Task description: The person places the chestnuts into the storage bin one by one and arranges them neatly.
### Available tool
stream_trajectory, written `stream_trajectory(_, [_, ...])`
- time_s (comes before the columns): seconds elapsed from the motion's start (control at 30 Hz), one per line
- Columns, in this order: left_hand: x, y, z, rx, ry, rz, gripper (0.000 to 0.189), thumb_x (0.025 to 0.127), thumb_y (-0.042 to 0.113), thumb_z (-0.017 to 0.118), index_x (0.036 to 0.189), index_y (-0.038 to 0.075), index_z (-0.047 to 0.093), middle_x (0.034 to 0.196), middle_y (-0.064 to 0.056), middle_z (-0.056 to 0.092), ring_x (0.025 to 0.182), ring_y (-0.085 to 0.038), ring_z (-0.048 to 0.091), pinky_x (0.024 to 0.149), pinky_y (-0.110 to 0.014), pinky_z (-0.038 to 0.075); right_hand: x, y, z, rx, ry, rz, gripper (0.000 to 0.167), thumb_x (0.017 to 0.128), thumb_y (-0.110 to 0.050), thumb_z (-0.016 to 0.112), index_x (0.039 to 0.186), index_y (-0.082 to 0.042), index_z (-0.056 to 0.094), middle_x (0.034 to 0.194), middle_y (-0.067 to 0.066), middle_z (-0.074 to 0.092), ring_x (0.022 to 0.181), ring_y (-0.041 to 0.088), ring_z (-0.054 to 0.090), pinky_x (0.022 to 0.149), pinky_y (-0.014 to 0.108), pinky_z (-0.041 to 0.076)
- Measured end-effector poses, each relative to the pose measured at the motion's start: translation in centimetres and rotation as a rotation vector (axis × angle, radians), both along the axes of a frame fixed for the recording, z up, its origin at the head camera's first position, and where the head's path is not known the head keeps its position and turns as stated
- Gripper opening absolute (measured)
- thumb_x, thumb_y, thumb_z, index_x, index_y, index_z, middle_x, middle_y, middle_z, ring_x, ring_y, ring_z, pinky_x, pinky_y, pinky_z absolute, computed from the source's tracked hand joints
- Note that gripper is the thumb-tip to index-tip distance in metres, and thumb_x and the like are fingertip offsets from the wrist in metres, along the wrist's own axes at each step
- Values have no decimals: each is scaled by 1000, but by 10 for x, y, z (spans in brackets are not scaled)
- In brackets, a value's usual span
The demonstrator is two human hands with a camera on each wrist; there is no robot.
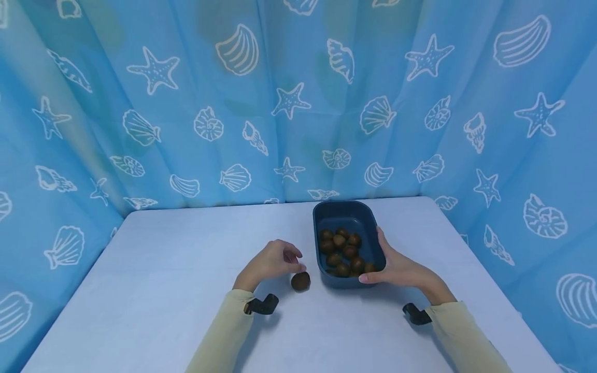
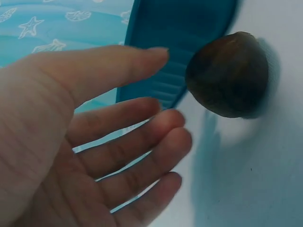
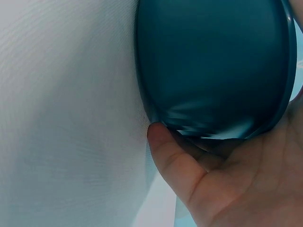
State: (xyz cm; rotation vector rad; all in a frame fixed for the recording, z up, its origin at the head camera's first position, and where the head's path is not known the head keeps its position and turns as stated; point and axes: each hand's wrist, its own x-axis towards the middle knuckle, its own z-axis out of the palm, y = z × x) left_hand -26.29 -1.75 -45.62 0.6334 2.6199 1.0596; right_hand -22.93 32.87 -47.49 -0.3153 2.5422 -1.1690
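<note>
A single brown chestnut [image 1: 300, 281] lies on the white tabletop, left of a dark blue rectangular tub [image 1: 342, 283]. Just beyond that chestnut is my left hand [image 1: 272, 263], its fingers loosely bent and spread from the thumb. In the left wrist view nothing sits between thumb and fingers, and the chestnut [image 2: 229, 75] is past the fingertips. My right hand [image 1: 401, 267] grips the near right corner of the tub, thumb on the near wall and fingers along the right side. Several chestnuts [image 1: 350, 252] lie inside, mostly toward the near end.
The table [image 1: 177, 280] has a white cover. Behind it and along both sides hangs a blue curtain [image 1: 298, 134] with white shells and starfish. A dark camera mount [image 1: 262, 304] sits at the left wrist, another mount [image 1: 416, 314] at the right.
</note>
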Motion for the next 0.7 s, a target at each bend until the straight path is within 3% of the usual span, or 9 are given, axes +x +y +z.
stream_trajectory(0.3, [3,-2,-3,-70,-92,-82,30,80,27,88,102,9,77,87,1,74,79,-14,63,73,-30,53,1,-2,3,19,-2,1,141,82,-51,81,159,-18,-31,172,23,-17,158,54,1,119,77,20])
stream_trajectory(0.7, [9,2,1,-150,-35,-124,37,72,19,94,103,11,74,87,1,71,78,-15,62,75,-32,54,-1,0,1,15,6,-5,139,83,-49,81,159,-17,-31,172,21,-20,158,53,-2,118,78,19])
